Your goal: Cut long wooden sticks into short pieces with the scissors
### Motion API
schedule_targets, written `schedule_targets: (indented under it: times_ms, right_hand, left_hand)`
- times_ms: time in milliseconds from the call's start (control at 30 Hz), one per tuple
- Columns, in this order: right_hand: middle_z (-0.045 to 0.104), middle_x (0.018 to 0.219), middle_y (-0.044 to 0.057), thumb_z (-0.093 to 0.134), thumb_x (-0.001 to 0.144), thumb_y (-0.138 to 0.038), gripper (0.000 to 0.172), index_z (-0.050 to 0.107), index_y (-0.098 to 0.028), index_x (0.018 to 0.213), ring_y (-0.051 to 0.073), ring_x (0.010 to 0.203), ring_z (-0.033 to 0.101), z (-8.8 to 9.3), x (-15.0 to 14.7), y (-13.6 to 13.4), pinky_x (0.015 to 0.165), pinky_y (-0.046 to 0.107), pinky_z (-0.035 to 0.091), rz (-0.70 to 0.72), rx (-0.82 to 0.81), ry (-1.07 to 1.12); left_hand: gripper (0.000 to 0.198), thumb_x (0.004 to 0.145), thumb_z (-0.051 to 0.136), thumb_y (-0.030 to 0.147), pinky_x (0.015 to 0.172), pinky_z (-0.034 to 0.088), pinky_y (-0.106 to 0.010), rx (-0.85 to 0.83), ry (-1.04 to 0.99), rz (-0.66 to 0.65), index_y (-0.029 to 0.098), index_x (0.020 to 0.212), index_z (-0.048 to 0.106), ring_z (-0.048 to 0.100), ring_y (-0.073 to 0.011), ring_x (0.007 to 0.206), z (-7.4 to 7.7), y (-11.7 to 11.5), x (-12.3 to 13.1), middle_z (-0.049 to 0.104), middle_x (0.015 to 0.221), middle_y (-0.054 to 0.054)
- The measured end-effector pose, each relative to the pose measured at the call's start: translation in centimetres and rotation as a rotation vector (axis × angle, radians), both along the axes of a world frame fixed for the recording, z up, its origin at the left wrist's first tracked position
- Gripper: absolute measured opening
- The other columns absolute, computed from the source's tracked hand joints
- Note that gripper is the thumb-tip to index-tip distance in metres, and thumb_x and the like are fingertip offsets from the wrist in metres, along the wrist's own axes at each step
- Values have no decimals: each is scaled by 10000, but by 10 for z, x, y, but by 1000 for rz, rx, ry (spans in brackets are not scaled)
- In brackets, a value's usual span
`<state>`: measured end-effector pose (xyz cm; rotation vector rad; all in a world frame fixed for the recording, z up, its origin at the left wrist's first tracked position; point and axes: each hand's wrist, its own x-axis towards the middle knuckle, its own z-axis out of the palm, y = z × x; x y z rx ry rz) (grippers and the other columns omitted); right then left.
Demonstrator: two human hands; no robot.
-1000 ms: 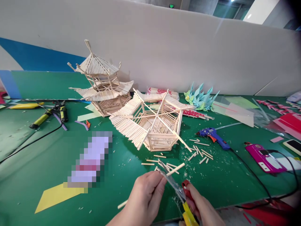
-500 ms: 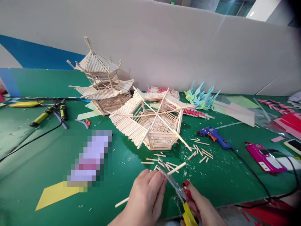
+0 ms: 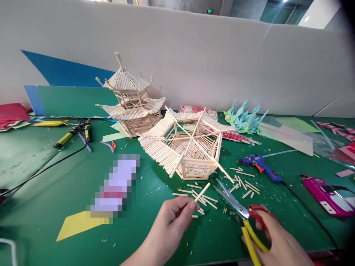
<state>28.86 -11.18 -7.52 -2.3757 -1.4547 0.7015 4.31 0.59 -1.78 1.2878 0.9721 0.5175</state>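
Note:
Between the thumb and fingers of my left hand is a short wooden stick, its free end pointing up and to the right. My right hand grips scissors with red and yellow handles; the blades are parted slightly, away from the stick. Cut stick pieces lie scattered on the green table just beyond my hands. Behind them stands a six-sided stick frame, its sloping roof covered with sticks on some sides and bare on the near right.
A tiered stick pagoda stands at the back left. At right lie a blue glue gun with a cord and a magenta device. Pliers and yellow paper lie left. Folded blue-green paper sits behind.
The scissors have moved right, away from the stick and my left hand, and their blades show apart. My left hand has turned, showing its thumb. The view has shifted left.

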Motion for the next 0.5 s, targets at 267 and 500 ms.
schedule_targets:
  times_ms: [267, 500]
  right_hand:
    - [587, 1069, 171, 575, 686, -478, 542, 513, -116, 1086, 312, 942, 581, -6, 36, -5, 790, 434, 484, 223, 62, -419]
    - [619, 992, 101, 491, 826, -366, 308, 500, -192, 1080, 225, 897, 590, 51, -18, 19, 768, 317, 462, 492, 629, -424]
  left_hand:
    - [330, 875, 406, 367, 462, 206, -234, 167, 94, -71, 161, 636, 500, 222, -103, 533, -9, -5, 3, 252, 575, 57]
    - [289, 870, 366, 193, 518, 325, -221, 730, 323, -335, 168, 644, 545, 449, -118, 528, -10, -13, 10, 528, 590, 1]
